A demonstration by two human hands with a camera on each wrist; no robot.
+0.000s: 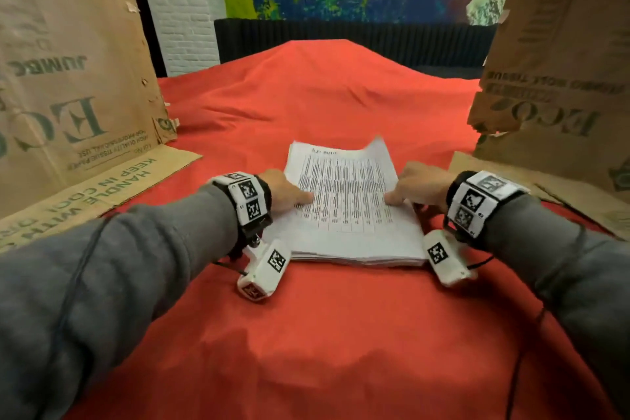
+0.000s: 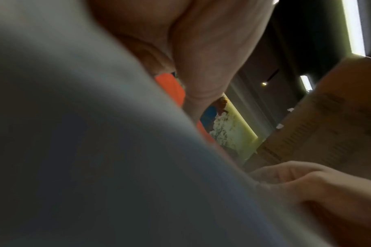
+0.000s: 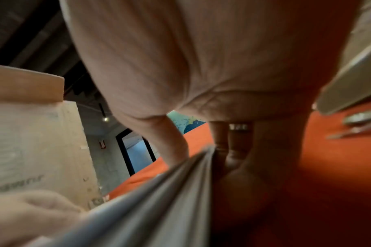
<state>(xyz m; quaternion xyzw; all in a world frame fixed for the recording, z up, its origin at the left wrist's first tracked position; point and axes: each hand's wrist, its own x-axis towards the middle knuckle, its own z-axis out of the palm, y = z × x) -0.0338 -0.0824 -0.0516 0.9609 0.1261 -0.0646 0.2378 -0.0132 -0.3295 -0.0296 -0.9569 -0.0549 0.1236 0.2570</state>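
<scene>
Two hands flank the paper stack (image 1: 344, 208), which lies flat on the red cloth (image 1: 324, 334), approx. centre, btwn the L box (image 1: 68, 78) and the R box (image 1: 562, 78), well apart from both. The top sheet is printed w/ a table, and its far R corner (image 1: 376, 143) curls up.

L hand (image 1: 281, 189) is at the stack's L edge, thumb stretched flat on the top sheet. Its other fingers are hidden in the head view, and the L wrist view is mostly blocked by blurred paper (image 2: 74, 133), so can't tell if it grips.

R hand (image 1: 421, 182) is at the R edge. In the R wrist view its thumb (image 3: 172, 142) comes down on top and its fingers (image 3: 233, 150) curl down against the side, w/ the stack's edge (image 3: 159, 200) pinched btwn them.
</scene>
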